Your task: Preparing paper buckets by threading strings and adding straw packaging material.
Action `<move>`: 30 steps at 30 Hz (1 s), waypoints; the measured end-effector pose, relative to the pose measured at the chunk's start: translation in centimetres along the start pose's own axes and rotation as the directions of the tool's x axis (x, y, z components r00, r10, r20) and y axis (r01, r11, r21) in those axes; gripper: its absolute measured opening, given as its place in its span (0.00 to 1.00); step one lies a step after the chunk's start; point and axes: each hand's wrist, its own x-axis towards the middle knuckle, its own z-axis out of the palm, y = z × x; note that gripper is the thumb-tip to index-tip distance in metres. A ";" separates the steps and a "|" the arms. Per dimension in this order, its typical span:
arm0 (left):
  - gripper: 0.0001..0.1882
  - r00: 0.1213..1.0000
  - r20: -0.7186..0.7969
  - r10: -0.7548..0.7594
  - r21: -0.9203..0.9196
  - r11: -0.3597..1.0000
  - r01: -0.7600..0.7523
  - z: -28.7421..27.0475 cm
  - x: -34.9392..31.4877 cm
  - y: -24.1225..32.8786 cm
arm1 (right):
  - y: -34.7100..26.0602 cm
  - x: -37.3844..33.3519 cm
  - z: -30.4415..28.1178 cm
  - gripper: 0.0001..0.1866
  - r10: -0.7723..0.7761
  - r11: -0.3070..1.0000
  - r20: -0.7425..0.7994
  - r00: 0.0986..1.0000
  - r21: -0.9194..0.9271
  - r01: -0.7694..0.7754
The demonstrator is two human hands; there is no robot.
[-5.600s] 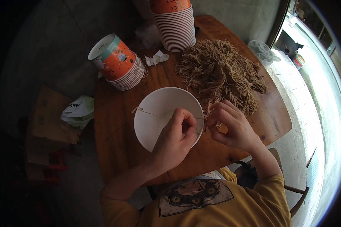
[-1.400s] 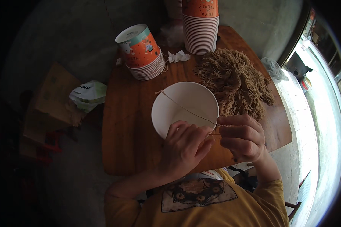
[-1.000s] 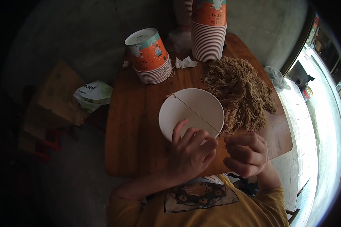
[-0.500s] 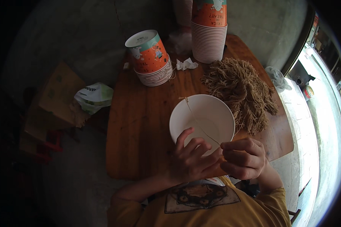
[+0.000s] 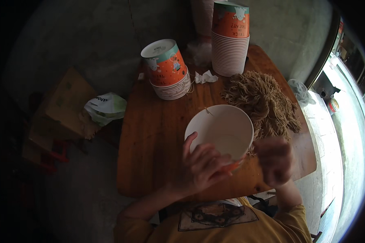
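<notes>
Cup [image 5: 220, 131] now upright, string gone.

Mustard-yellow T-shirt [image 5: 247, 227] with a dark printed chest graphic.

A worn wooden table [image 5: 158, 141] is standing on a grey concrete floor [image 5: 81, 36], its reddish-brown top catching daylight. Bright light is pouring in from the right, where a pale tiled strip [image 5: 332, 162] is running alongside a dark door frame [image 5: 326, 52]. To the left, a flattened cardboard box [image 5: 59, 107] is lying in shadow with a crumpled white-and-green plastic bag [image 5: 105, 107] resting against it. The far left is fading into darkness.
</notes>
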 end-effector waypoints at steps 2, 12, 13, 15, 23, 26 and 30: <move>0.14 0.999 -0.032 0.015 -0.019 1.000 -0.016 -0.3 -0.4 -2.4 | 1.0 0.5 -0.9 0.04 0.130 0.991 -0.002 0.991 -0.024 -0.130; 0.11 0.773 0.230 -0.591 -0.838 0.283 0.466 -2.8 1.6 -7.8 | 10.8 2.3 1.0 0.06 0.719 0.678 -0.143 0.680 0.360 -0.641; 0.12 0.759 0.195 -0.621 -0.912 0.169 0.373 -2.9 2.6 -8.6 | 11.9 1.7 1.4 0.06 0.637 0.771 -0.155 0.756 0.124 -0.624; 0.14 0.719 0.161 -0.676 -0.955 0.078 0.287 -4.2 5.0 -10.2 | 12.3 1.2 1.9 0.10 0.602 0.793 -0.080 0.794 -0.048 -0.607; 0.13 0.650 -0.039 -0.759 -0.963 0.202 0.178 -9.0 13.4 -17.5 | 10.9 9.5 8.5 0.34 0.498 0.650 0.203 0.843 0.556 -0.518; 0.18 0.669 -0.103 -0.736 -0.878 0.384 0.287 -8.8 16.5 -19.2 | 14.7 12.9 10.0 0.33 0.576 0.592 0.158 0.802 0.595 -0.543; 0.24 0.729 -0.072 -0.680 -0.755 0.515 0.406 -9.1 18.8 -20.7 | 18.3 16.1 10.7 0.31 0.480 0.791 -0.095 0.872 0.476 -0.384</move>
